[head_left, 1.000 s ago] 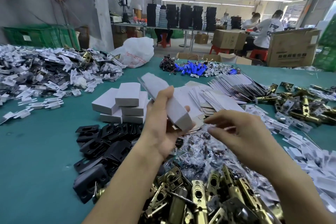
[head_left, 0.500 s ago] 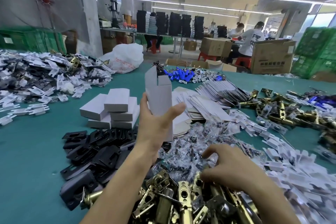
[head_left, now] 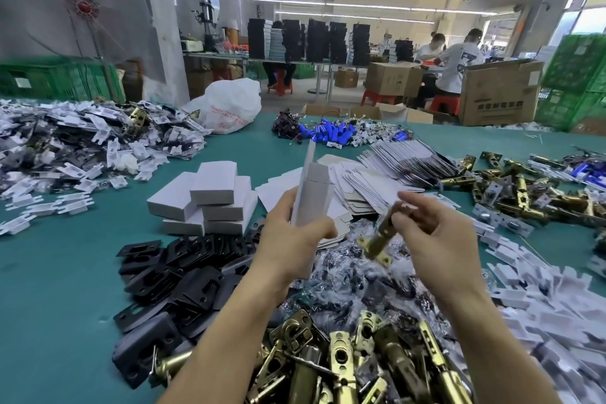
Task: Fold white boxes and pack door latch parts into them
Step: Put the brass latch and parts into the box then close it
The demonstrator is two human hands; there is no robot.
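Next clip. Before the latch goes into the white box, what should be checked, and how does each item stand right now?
1. Grip: the left hand holds the white box upright: ok.
2. Opening: box top open, flap raised: ok.
3. Part: the right hand holds one brass latch: ok.
4. Alignment of latch with the opening: not ok; it is tilted, apart from the box on its right and below its top.
5. Box bottom closed: cannot tell from this angle.
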